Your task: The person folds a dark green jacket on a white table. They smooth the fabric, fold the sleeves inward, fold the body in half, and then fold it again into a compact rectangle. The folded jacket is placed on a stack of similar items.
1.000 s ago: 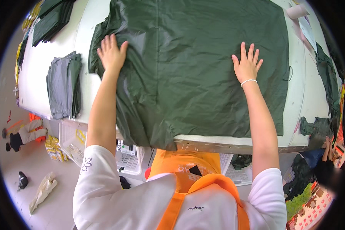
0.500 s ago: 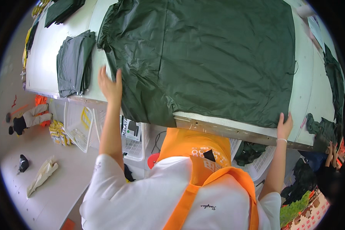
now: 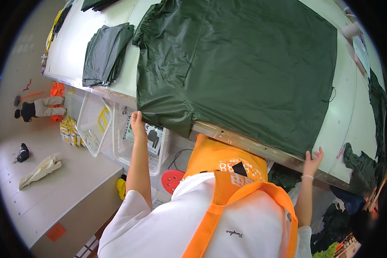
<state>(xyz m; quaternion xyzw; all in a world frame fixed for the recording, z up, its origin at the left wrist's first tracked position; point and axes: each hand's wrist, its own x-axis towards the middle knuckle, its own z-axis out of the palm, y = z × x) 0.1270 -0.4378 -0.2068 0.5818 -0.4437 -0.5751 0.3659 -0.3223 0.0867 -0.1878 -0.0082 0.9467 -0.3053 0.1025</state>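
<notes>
A dark green, shiny waterproof garment lies spread over the white table, its gathered edge on the left. Its near left corner hangs slightly over the table's edge, where my left hand pinches it between thumb and fingers. My right hand is at the near right corner, thumb and fingers apart, the thumb touching the cloth's edge. A thin dark cord loop sticks out from the garment's right side. Left of the garment is a stack of folded dark green garments.
White plastic baskets stand below the table's left part, near a red round stool. More dark green cloth lies at the table's right end, beside another person's hands. A person bends over at far left.
My left hand has gone from open beside the garment to pinching its near left corner, now drawn straighter. My right hand stays at the right corner. The whole view has tilted.
</notes>
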